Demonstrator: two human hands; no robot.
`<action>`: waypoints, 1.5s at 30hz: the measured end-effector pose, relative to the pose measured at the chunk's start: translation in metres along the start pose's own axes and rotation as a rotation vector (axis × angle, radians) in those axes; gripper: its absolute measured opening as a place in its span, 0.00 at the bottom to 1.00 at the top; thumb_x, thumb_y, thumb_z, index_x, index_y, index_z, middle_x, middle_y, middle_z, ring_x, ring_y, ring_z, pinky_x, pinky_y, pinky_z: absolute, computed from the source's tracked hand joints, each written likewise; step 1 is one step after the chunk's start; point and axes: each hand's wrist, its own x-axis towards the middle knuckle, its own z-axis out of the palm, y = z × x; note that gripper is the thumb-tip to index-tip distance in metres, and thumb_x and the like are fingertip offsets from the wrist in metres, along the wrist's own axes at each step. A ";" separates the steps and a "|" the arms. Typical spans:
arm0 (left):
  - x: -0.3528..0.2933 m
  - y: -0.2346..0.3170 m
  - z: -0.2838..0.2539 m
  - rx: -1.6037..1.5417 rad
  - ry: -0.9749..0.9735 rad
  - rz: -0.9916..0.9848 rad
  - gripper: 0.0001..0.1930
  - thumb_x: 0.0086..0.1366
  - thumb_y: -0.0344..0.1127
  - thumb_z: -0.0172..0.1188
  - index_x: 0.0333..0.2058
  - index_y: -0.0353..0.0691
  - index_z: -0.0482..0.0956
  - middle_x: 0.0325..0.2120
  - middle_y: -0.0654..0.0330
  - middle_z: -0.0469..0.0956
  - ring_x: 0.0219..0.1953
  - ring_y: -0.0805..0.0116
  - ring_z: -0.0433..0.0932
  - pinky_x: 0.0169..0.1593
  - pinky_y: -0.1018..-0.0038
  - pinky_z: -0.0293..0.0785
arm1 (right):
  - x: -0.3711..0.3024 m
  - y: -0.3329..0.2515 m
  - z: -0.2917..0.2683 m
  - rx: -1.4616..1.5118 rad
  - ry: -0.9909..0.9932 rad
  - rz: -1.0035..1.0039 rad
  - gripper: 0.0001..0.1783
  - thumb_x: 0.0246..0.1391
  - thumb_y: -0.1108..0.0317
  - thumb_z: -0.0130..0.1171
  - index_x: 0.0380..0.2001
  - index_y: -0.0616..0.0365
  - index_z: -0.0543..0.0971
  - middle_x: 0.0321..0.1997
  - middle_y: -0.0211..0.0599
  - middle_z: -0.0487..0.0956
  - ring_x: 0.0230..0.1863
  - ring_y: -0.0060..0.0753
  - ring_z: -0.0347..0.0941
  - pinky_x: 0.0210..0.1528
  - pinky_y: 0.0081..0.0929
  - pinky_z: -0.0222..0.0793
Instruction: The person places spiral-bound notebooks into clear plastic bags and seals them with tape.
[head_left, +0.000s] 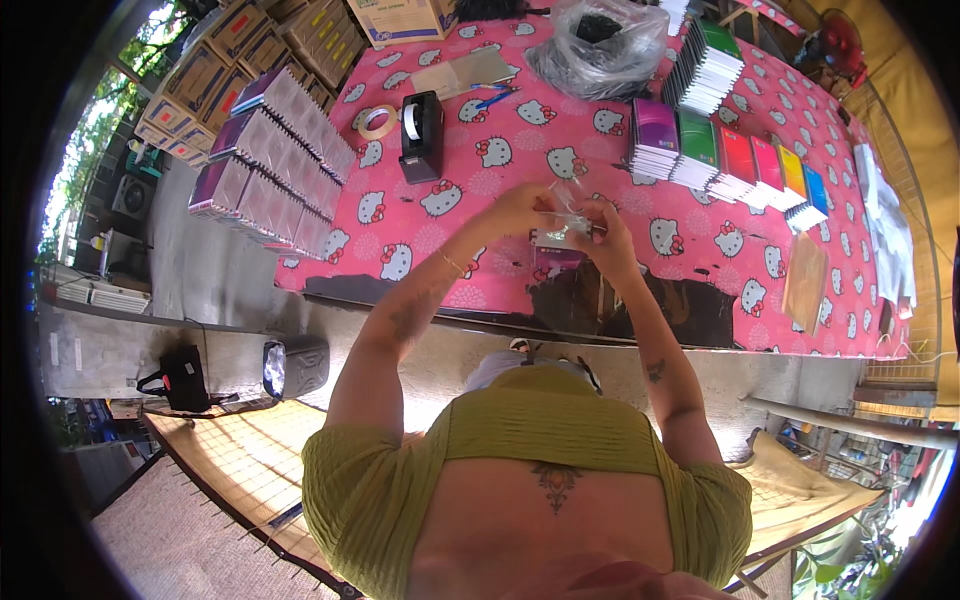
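Over the near middle of the table, my left hand [518,212] and my right hand [608,240] face each other with bent fingers. Between them is a thin, shiny piece of clear plastic [568,208], pinched at both sides. Just below it, near the table's front edge, lies a small notebook [556,258] with a purple cover, partly hidden by the plastic and my fingers. Beyond my left hand stands a black tape dispenser [422,145] with a roll of clear tape. A roll of masking tape [377,122] lies to its left.
Tall stacks of wrapped spiral notebooks [270,165] stand at the table's left edge. Several stacks of colourful notebooks [697,155] line the right. A large clear plastic bag [600,50] sits at the back. A wooden board [804,280] lies far right on the pink patterned tablecloth [600,120].
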 end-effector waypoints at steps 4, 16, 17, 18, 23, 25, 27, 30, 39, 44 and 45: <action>0.008 -0.009 0.009 -0.470 -0.187 -0.127 0.14 0.58 0.37 0.71 0.37 0.34 0.82 0.32 0.63 0.82 0.37 0.74 0.78 0.42 0.74 0.74 | 0.002 0.021 -0.005 0.062 0.042 0.135 0.21 0.50 0.70 0.70 0.47 0.59 0.76 0.41 0.29 0.79 0.35 0.17 0.67 0.41 0.19 0.66; 0.002 -0.191 -0.146 -0.394 0.732 -0.473 0.19 0.57 0.45 0.70 0.40 0.37 0.84 0.29 0.60 0.82 0.30 0.68 0.77 0.35 0.73 0.71 | 0.003 0.022 -0.002 0.090 0.038 0.016 0.19 0.54 0.74 0.65 0.49 0.58 0.75 0.42 0.27 0.77 0.41 0.17 0.70 0.42 0.19 0.66; -0.011 -0.202 -0.157 -0.374 0.834 -0.325 0.15 0.58 0.42 0.69 0.39 0.39 0.83 0.28 0.63 0.81 0.26 0.72 0.73 0.30 0.76 0.66 | 0.004 0.013 0.004 0.097 0.001 -0.012 0.19 0.54 0.74 0.65 0.49 0.58 0.75 0.43 0.27 0.78 0.41 0.17 0.70 0.42 0.19 0.66; -0.009 -0.205 -0.155 -0.369 0.895 -0.174 0.11 0.60 0.39 0.67 0.39 0.40 0.83 0.27 0.65 0.81 0.22 0.77 0.70 0.25 0.78 0.62 | 0.004 0.011 0.003 0.060 -0.006 0.001 0.19 0.54 0.74 0.65 0.49 0.57 0.75 0.43 0.27 0.78 0.42 0.18 0.70 0.42 0.20 0.66; -0.032 -0.211 -0.119 -0.853 1.057 -0.167 0.09 0.62 0.34 0.62 0.40 0.39 0.83 0.31 0.61 0.83 0.28 0.68 0.78 0.29 0.73 0.70 | 0.001 -0.004 0.005 0.131 -0.020 0.040 0.20 0.53 0.71 0.67 0.49 0.57 0.76 0.41 0.26 0.78 0.41 0.17 0.70 0.44 0.20 0.66; -0.049 -0.211 -0.122 -0.426 0.978 -0.399 0.10 0.63 0.36 0.60 0.39 0.38 0.83 0.33 0.56 0.84 0.33 0.61 0.82 0.35 0.67 0.76 | 0.000 -0.003 0.004 0.049 -0.041 0.031 0.19 0.54 0.72 0.65 0.50 0.56 0.76 0.42 0.24 0.77 0.42 0.18 0.69 0.46 0.20 0.64; -0.031 -0.159 -0.145 0.673 0.682 -0.650 0.11 0.63 0.39 0.60 0.37 0.37 0.82 0.35 0.51 0.85 0.39 0.55 0.85 0.41 0.60 0.81 | 0.000 0.008 -0.003 -0.012 -0.011 0.042 0.19 0.55 0.72 0.64 0.51 0.56 0.76 0.42 0.24 0.76 0.42 0.18 0.68 0.47 0.21 0.63; -0.020 -0.081 -0.154 0.949 0.709 -0.663 0.12 0.62 0.40 0.58 0.37 0.38 0.83 0.34 0.46 0.84 0.39 0.49 0.84 0.40 0.57 0.81 | -0.004 0.009 0.000 0.023 -0.008 0.033 0.21 0.55 0.72 0.64 0.53 0.56 0.76 0.43 0.25 0.77 0.43 0.19 0.68 0.49 0.21 0.64; 0.026 0.073 -0.041 0.540 -0.390 0.379 0.10 0.55 0.38 0.68 0.31 0.38 0.84 0.23 0.57 0.82 0.28 0.63 0.83 0.33 0.67 0.75 | 0.000 0.008 -0.005 -0.046 -0.026 -0.010 0.14 0.53 0.71 0.67 0.44 0.57 0.81 0.41 0.28 0.78 0.38 0.18 0.70 0.40 0.20 0.65; 0.065 0.069 -0.031 0.829 -0.545 0.402 0.11 0.51 0.40 0.69 0.25 0.38 0.83 0.20 0.55 0.81 0.26 0.57 0.81 0.32 0.65 0.74 | 0.007 0.020 -0.006 0.074 -0.099 -0.138 0.09 0.53 0.72 0.67 0.38 0.54 0.82 0.42 0.21 0.76 0.32 0.13 0.59 0.33 0.16 0.56; 0.068 0.069 -0.030 0.832 -0.555 0.398 0.10 0.51 0.40 0.69 0.24 0.38 0.83 0.20 0.55 0.81 0.25 0.58 0.81 0.32 0.66 0.74 | 0.007 0.020 -0.008 0.066 -0.094 -0.143 0.09 0.53 0.73 0.67 0.38 0.56 0.82 0.43 0.24 0.76 0.35 0.16 0.63 0.37 0.17 0.59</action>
